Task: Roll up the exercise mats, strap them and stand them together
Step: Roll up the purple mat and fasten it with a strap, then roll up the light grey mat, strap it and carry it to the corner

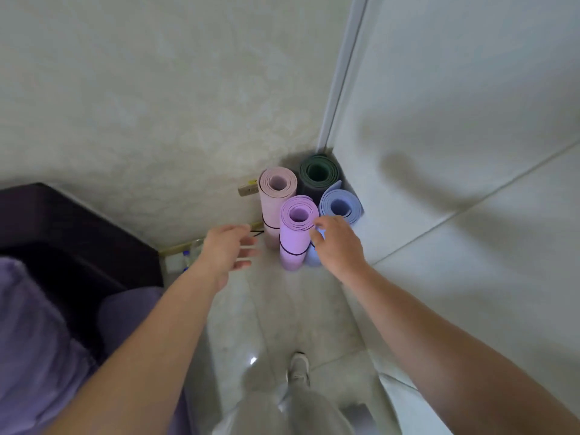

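Right hand (pixel 337 243) hides much of blue mat (pixel 340 207).

No writing is legible (the yellow mark on the small tan tag (pixel 248 187) is too blurred).

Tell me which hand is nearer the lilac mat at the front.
Right. The right hand is close beside the lilac mat, on its right, fingers by its top rim. The left hand hovers open off to its left, clear of it.
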Available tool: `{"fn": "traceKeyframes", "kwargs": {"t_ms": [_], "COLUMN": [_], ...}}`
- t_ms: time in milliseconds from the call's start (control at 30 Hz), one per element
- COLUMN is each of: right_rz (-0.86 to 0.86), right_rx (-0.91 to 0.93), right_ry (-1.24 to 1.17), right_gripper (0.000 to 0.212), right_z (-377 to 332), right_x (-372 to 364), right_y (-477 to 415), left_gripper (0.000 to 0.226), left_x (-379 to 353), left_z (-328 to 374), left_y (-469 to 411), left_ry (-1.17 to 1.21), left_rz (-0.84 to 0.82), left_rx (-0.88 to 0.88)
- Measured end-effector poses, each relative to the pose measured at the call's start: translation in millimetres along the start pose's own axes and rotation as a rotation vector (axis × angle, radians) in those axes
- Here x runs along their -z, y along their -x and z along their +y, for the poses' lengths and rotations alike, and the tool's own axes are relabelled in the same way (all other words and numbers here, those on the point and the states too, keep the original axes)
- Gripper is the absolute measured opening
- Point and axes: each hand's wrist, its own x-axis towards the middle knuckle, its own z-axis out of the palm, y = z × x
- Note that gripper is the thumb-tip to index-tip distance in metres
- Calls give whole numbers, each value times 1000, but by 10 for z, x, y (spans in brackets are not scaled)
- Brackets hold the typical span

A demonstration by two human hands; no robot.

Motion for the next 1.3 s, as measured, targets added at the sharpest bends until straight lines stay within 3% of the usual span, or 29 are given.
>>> {"fn": "traceKeyframes", "kwargs": {"t_ms": [367, 667, 933, 1300], "right_rz": [17, 255, 419, 610], "right_rx": [22, -67, -307, -594], "right_ry": [30, -26, -124, -184], "right_gripper": [32, 30, 26, 24], "right_z": [-448, -775, -615, 242], "right_x": [116, 121, 316, 247], "right_y": [1184, 3493, 5605, 7826], "left_gripper": [8, 16, 10, 11], "left_x": [532, 1162, 835, 280], "left_z": [-221, -1124, -1728, -2984], "left_y": [1151, 2756, 4294, 5721], "left_ry": [-67, -228, -416, -690], "left_rz": [-53, -296, -580, -872], "left_rx": [-149, -313, -299, -422]}}
